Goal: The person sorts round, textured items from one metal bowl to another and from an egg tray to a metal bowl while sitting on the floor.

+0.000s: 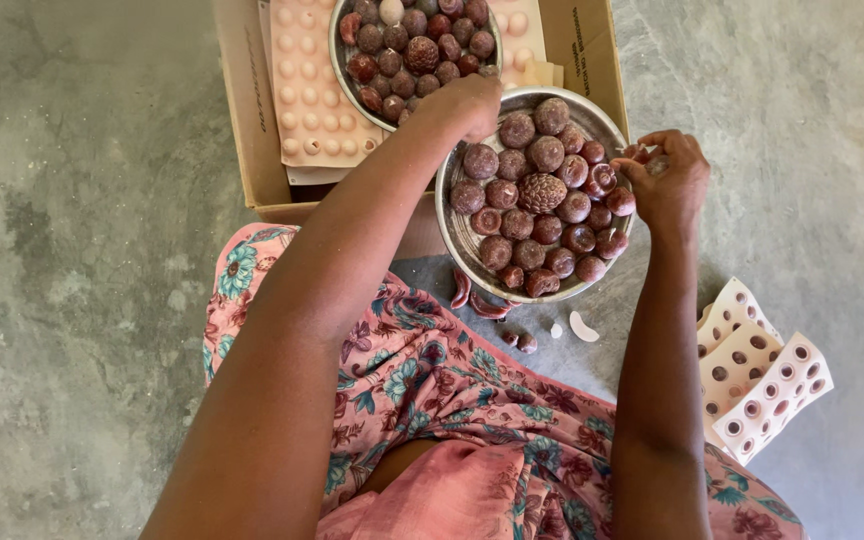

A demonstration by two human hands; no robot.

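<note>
A round metal plate (457,236) full of dark reddish-brown balls (544,192) rests partly on a cardboard box edge. My left hand (470,100) curls over the plate's far-left rim, fingers closed against it. My right hand (670,172) is at the plate's right rim, fingertips pinched on a small pale piece (656,163). A second metal plate (338,60) of the same balls sits inside the box, just beyond my left hand.
The open cardboard box (252,130) holds pink dimpled mould sheets (304,100). White perforated mould sheets (760,375) lie on the concrete floor at right. Shell fragments and a pale sliver (583,327) lie below the plate. My floral-clothed lap (432,400) fills the foreground.
</note>
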